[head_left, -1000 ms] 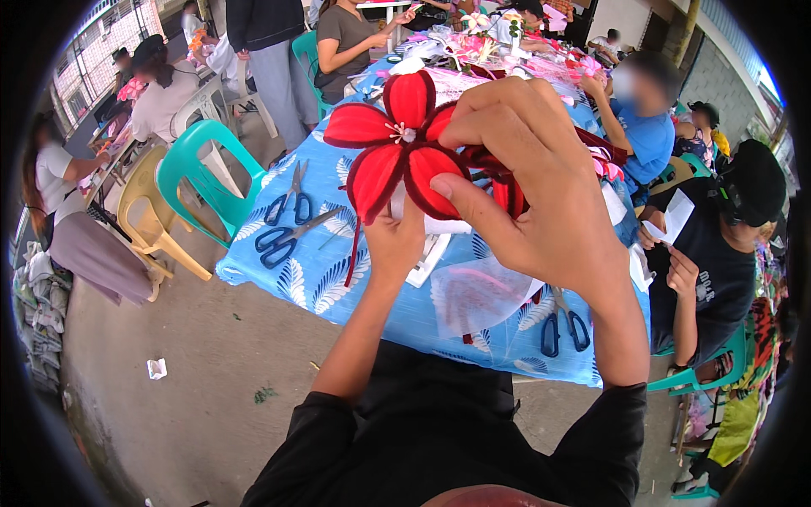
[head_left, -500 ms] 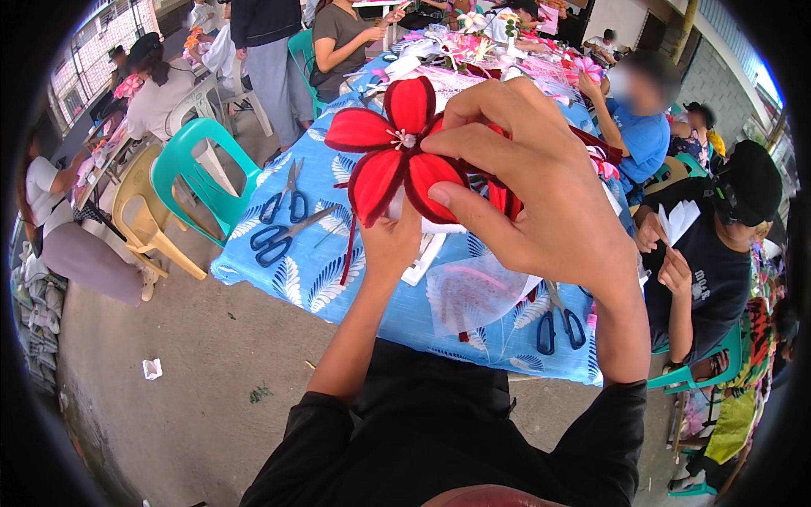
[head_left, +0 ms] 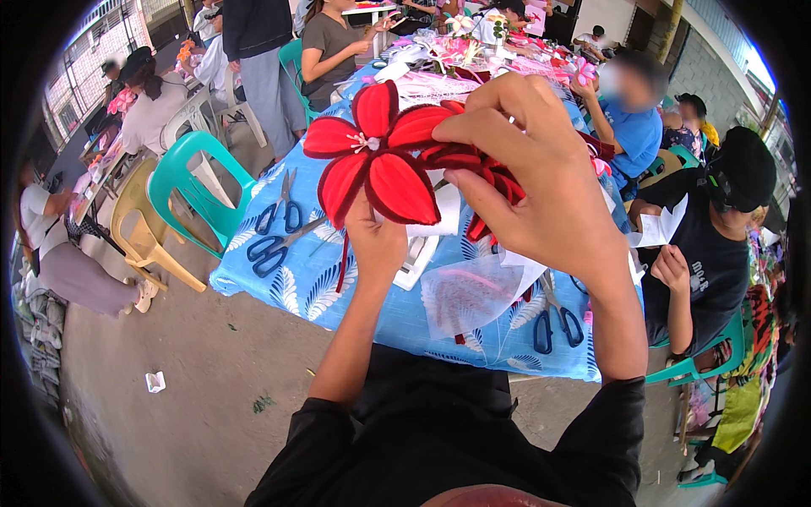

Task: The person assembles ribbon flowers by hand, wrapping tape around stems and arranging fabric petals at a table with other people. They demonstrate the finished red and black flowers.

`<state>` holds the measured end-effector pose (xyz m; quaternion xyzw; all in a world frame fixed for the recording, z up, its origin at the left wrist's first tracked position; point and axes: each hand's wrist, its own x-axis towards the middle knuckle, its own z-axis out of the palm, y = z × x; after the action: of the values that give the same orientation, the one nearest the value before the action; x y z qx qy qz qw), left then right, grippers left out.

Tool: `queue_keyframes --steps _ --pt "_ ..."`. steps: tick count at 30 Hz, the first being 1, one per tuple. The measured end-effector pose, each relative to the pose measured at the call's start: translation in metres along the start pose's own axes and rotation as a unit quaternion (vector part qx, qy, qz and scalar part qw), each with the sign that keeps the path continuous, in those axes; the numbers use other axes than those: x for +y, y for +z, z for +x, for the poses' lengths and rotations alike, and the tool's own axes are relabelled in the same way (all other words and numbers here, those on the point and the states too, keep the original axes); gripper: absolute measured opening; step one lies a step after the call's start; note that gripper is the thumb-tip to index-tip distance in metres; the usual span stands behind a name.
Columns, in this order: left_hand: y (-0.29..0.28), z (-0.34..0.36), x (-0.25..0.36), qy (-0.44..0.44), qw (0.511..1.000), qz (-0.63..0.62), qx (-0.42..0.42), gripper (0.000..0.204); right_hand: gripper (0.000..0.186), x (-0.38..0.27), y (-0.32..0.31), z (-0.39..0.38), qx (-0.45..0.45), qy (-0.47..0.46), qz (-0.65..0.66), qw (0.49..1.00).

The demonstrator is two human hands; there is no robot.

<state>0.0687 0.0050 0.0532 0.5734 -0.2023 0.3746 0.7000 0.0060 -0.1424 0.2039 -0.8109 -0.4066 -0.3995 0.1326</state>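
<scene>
A red artificial flower (head_left: 399,188) with fuzzy petals, dark red edges and a whitish beaded centre faces up above the table. My left hand (head_left: 377,241) grips it from below, its fingers partly hidden behind the lower petals. At the flower's right side my right hand (head_left: 541,182) has thumb and bent fingers closed around the outer part of a petal. More red petals (head_left: 500,182) show behind my right fingers; where they join is hidden. A dark red fuzzy strand (head_left: 343,264) hangs beside my left hand.
The table wears a blue leaf-patterned cloth (head_left: 317,283). Two pairs of scissors (head_left: 279,245) lie at left, another pair (head_left: 553,317) at right. Translucent sheet material (head_left: 465,296) lies near the front edge. A person in black (head_left: 701,245) sits close at right; a green chair (head_left: 198,182) stands left.
The flower has shifted slightly left and turned. My right fingers, earlier near its centre, are now at the outer part of a right-hand petal, and more red petals show behind them.
</scene>
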Motion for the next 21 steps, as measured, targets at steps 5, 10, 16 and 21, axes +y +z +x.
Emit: queue_keyframes --steps 5,10,16,21 --pt "0.002 -0.004 -0.003 -0.052 0.998 -0.033 0.028 0.02 0.027 0.002 0.008 -0.002 0.04 -0.018 -0.003 0.999" --pt "0.001 -0.006 -0.004 -0.081 0.995 -0.033 0.039 0.017 0.025 0.003 0.012 -0.003 0.061 -0.038 -0.01 0.997" --pt "0.001 -0.002 -0.009 -0.016 0.999 0.01 0.031 0.018 0.021 0.005 0.018 0.0 0.064 -0.037 -0.035 0.997" --pt "-0.001 -0.003 -0.01 0.008 0.999 0.031 0.035 0.019 0.024 0.001 0.019 -0.002 0.065 -0.004 0.001 0.998"
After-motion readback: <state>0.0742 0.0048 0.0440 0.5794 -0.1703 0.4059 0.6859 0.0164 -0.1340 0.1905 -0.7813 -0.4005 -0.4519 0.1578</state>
